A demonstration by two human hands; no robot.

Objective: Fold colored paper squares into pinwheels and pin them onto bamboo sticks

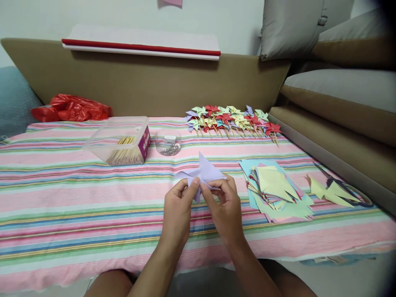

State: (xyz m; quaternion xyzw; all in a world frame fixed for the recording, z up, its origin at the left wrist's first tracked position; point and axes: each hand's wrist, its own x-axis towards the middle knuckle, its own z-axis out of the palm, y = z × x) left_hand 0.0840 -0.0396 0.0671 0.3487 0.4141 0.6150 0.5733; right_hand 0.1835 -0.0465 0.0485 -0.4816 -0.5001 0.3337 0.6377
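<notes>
Both my hands hold a lilac cut paper sheet [204, 171] above the striped tablecloth [62, 206]. My left hand [177, 208] pinches its lower left part between thumb and fingers. My right hand [225, 206] pinches the paper's centre, fingers curled. The paper's points stick up and to the left. To the right lies a stack of cut coloured paper squares [276, 187]. Finished paper pinwheels on sticks [232, 119] lie in a row at the table's far side.
A clear plastic box of wooden sticks [122, 140] and a small clear tub of metal pins [168, 144] stand at centre left. Scissors [349, 189] and yellow paper scraps [332, 193] lie far right. A red plastic bag [74, 108] sits back left. Sofa cushions [340, 95] rise at right.
</notes>
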